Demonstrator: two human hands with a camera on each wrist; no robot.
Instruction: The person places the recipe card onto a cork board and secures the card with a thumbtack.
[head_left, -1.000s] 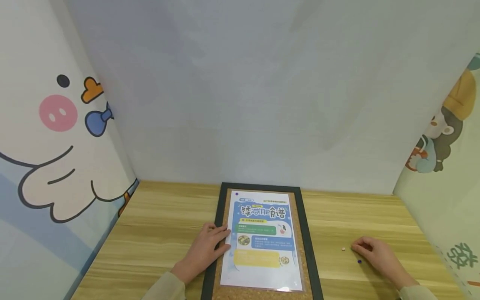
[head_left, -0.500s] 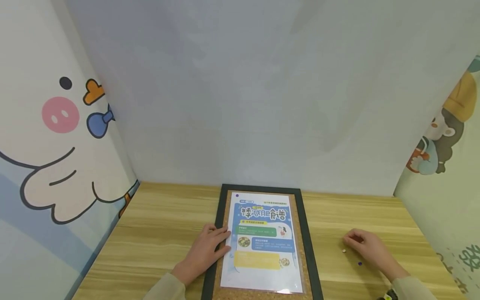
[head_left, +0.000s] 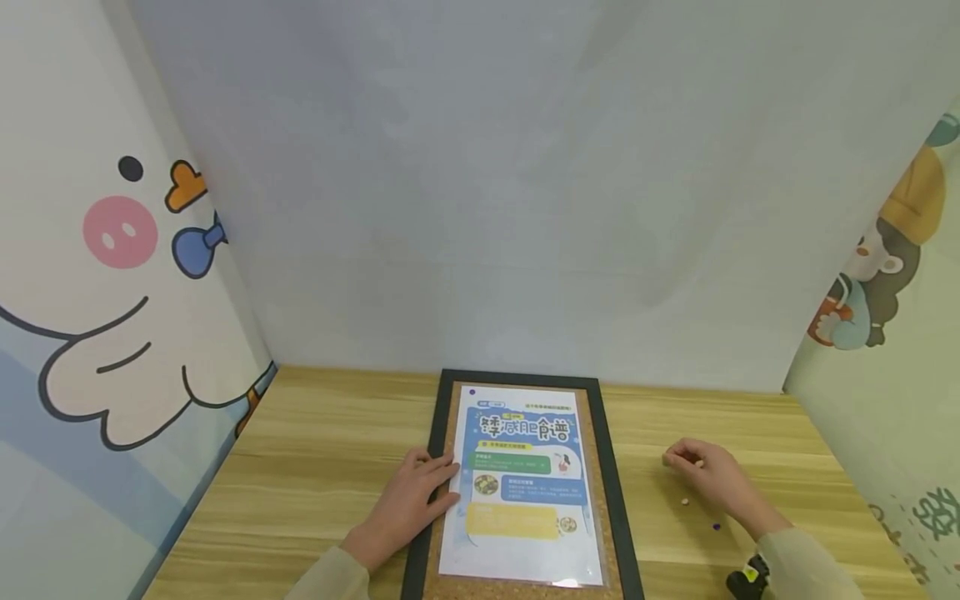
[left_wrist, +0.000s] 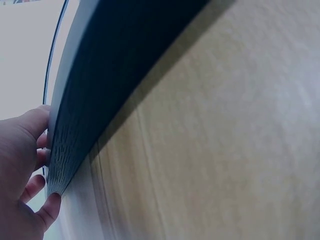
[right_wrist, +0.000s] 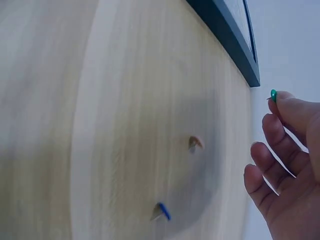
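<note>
A corkboard with a black frame lies on the wooden table, bearing a printed poster. A dark blue pushpin sits in the poster's upper left corner. My left hand rests across the frame's left side, its relaxed fingertips on the poster's edge. To the right of the board, my right hand is raised over the table. Its thumb and forefinger pinch a green thumbtack, point outward, in the right wrist view. Below that hand lie a pale thumbtack and a blue thumbtack.
The wooden tabletop extends on both sides of the board. A pale curtain-like wall closes off the back, with cartoon-printed panels at left and right. A black wrist camera sits by the right sleeve.
The right hand has come up and moved left toward the board, past the two loose thumbtacks. The left hand has stayed in place on the frame.
</note>
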